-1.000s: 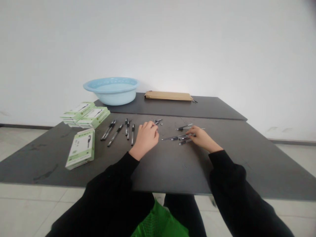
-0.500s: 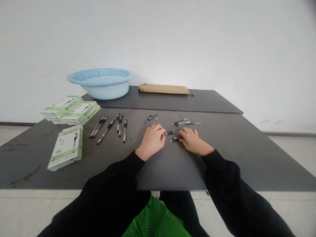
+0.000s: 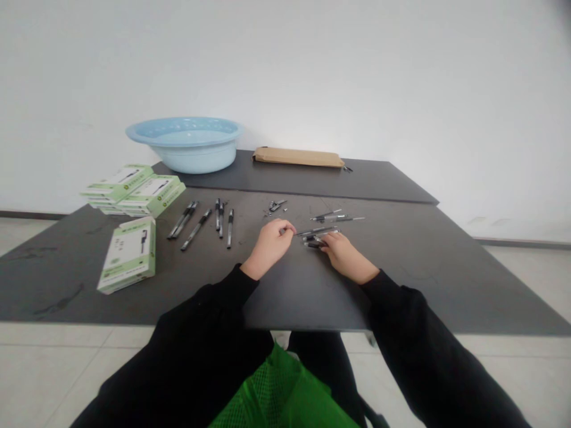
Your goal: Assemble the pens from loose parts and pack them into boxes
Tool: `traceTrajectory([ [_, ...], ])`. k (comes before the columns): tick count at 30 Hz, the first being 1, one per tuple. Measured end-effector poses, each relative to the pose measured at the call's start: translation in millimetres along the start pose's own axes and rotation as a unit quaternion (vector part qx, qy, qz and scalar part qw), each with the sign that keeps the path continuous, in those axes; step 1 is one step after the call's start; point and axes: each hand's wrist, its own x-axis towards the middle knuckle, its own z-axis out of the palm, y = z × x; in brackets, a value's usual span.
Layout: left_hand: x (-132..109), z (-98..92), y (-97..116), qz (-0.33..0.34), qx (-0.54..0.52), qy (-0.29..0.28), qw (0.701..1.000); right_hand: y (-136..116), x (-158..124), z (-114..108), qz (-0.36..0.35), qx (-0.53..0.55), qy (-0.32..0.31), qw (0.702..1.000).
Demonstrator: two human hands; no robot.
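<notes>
My left hand (image 3: 271,242) is closed in a pinch above the dark table, a small dark piece showing at its fingertips, too small to name. Just right of those fingertips lie slim dark pen parts (image 3: 316,230). My right hand (image 3: 345,254) has its fingers curled down around a clear and black pen barrel (image 3: 316,243), partly hidden by the fingers. Beyond it rest more pen barrels and thin refills (image 3: 339,218). Small pen pieces (image 3: 277,206) lie scattered behind my left hand. Several capped black pens (image 3: 222,219) lie to the left.
An upright-printed green and white pen box (image 3: 127,254) lies on the left, before stacked boxes (image 3: 154,189). A light blue basin (image 3: 193,156) and a flat brown cardboard package (image 3: 298,157) stand at the back by the wall. The table's (image 3: 303,312) front edge is close to me.
My right hand has shifted slightly left and the pen parts by it now lie closer together. My left hand has drawn a little left, its fingers pinched. The view has tilted slightly.
</notes>
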Motion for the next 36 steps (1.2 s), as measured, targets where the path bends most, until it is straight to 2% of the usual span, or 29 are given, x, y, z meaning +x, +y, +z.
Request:
traceTrajectory([
  [3,-6,4.0,5,-0.045,-0.130,-0.124,0.983,-12,4,-14,0.000,0.097,0.069,0.993],
  [5,-8,8.0,7,-0.059,-0.275,-0.179,0.943,-25,12,-21,0.006,0.182,0.111,0.977],
  [7,-8,12.2,5,-0.075,-0.404,-0.198,0.890,-39,24,-21,0.014,0.252,0.127,0.959],
  [10,-4,17.1,0,-0.118,-0.506,-0.186,0.834,-55,47,-8,0.020,0.314,0.138,0.939],
  [13,-1,19.7,-5,-0.142,-0.544,-0.139,0.815,-62,61,8,0.014,0.341,0.160,0.926],
  [16,0,20.8,-4,-0.156,-0.567,-0.103,0.802,-62,63,14,0.022,0.341,0.187,0.921],
  [21,2,15.1,2,-0.144,-0.593,-0.053,0.790,-56,54,-3,0.051,0.330,0.213,0.918],
  [26,4,5.6,-2,-0.246,-0.584,-0.023,0.773,-50,43,-19,0.072,0.332,0.303,0.890],
  [29,4,6.4,-2,-0.253,-0.612,-0.056,0.747,-51,37,-12,0.028,0.260,0.333,0.906],
  [33,4,10.7,1,-0.228,-0.659,-0.075,0.713,-60,36,8,-0.036,0.187,0.260,0.947],
  [36,5,11.8,2,-0.226,-0.663,-0.049,0.712,-68,38,18,-0.068,0.147,0.202,0.966],
])
